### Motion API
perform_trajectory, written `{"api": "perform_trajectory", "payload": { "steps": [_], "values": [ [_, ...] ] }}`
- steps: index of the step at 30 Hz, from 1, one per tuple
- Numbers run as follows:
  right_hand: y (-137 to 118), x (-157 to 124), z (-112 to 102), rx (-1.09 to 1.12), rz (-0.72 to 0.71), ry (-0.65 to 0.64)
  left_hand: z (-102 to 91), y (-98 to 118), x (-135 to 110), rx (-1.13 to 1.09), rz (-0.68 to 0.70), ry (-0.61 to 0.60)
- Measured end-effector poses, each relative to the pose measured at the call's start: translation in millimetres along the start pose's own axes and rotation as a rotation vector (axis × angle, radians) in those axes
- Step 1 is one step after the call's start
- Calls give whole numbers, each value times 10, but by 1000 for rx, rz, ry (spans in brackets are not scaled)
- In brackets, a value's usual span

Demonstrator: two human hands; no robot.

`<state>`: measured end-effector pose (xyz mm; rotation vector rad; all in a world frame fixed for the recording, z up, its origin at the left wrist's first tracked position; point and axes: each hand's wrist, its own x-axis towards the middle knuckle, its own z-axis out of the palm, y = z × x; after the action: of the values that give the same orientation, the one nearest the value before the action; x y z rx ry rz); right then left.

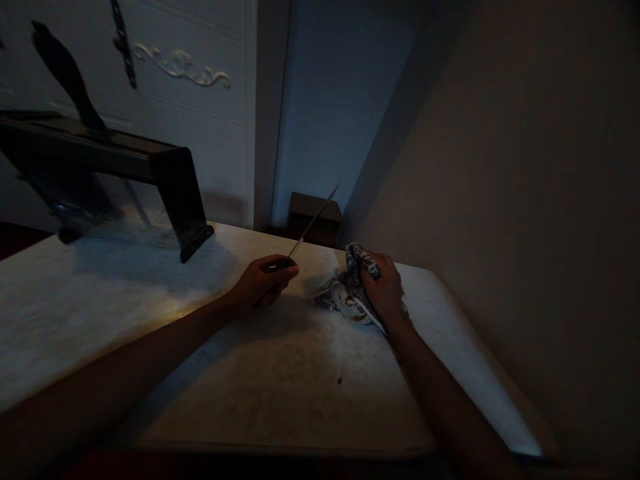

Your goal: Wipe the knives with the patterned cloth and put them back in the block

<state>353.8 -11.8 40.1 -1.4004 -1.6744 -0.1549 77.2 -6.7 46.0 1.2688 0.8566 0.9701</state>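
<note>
My left hand (263, 283) rests on the pale tabletop (150, 313) and is closed around the handle of a knife (313, 223). The thin blade points up and away to the right. A little to the right, my right hand (384, 288) is closed on a crumpled patterned cloth (345, 297) that lies on the table. The blade tip is above and left of the cloth, not touching it. The room is dim.
A dark knife rack (125, 160) with a handle sticking up stands at the back left of the table. A small dark box (315, 217) sits behind the table. A plain wall (525, 200) runs close along the right. A small dark spot (340, 379) marks the tabletop.
</note>
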Motion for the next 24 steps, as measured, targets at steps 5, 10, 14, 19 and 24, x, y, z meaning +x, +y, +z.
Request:
{"api": "perform_trajectory", "payload": {
  "steps": [5,10,14,19,24],
  "values": [
    [-66,-25,13,39,-35,-29,-5,-2,7,-48,-25,-46],
    [-101,-36,30,65,-60,-33,15,-11,13,-83,-23,-134],
    [-135,-50,31,83,-71,-36,20,-39,13,-125,-58,-177],
    [-189,-66,22,127,-97,-18,20,-46,13,-157,-76,-193],
    [-286,-107,30,166,-172,55,28,-45,14,-133,-139,-157]
  ]
}}
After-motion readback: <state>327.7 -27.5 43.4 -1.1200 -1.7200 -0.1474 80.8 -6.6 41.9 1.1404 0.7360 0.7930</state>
